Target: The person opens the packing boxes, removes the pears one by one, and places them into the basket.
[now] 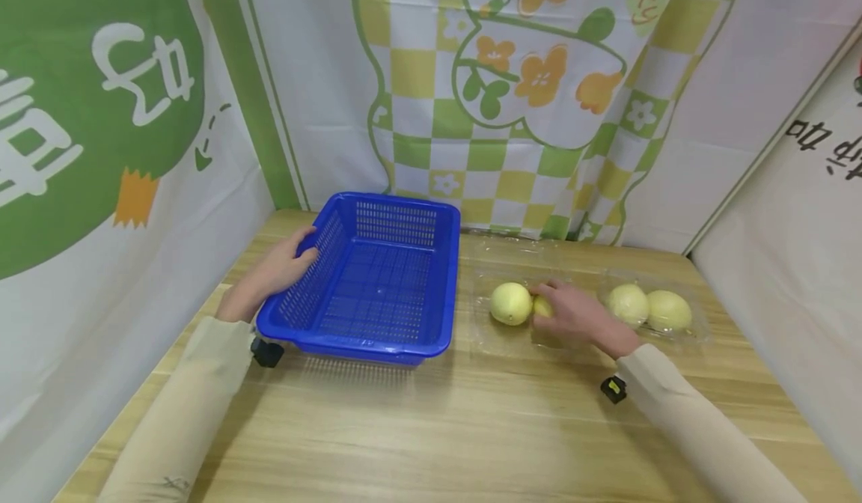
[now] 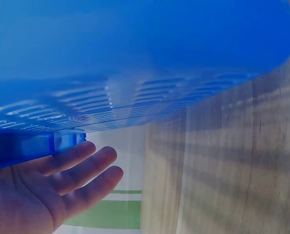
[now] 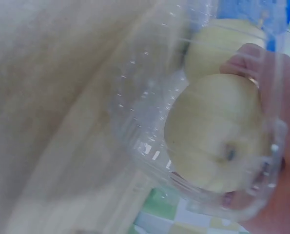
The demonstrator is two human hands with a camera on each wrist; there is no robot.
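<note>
- A person's right hand [image 1: 569, 312] curls around a pale yellow fruit [image 1: 542, 307], thumb on one side and fingertips on the other, the fruit low in an open clear plastic box [image 1: 486, 338]
- The left hand [image 1: 272, 267] holds the left rim of a blue basket [image 1: 377, 293], thumb over the edge and three fingers loosely extended outside the wall; how firm that hold is cannot be told
- The basket lies between the hands, to the left of the right hand and its fruit; its long axis appears to run away from the body, and the left hand is the nearer to it
- A second fruit [image 1: 510, 303] sits just left of the right hand's fingertips, between them and the basket, while two more fruits [image 1: 649, 308] rest in a clear pack [image 1: 700, 332] to that hand's right
- Beneath both hands spreads a wood-grain table [image 1: 444, 443]; beyond them hangs a green-and-yellow checked cloth [image 1: 413, 76], with printed white sheeting on either side
</note>
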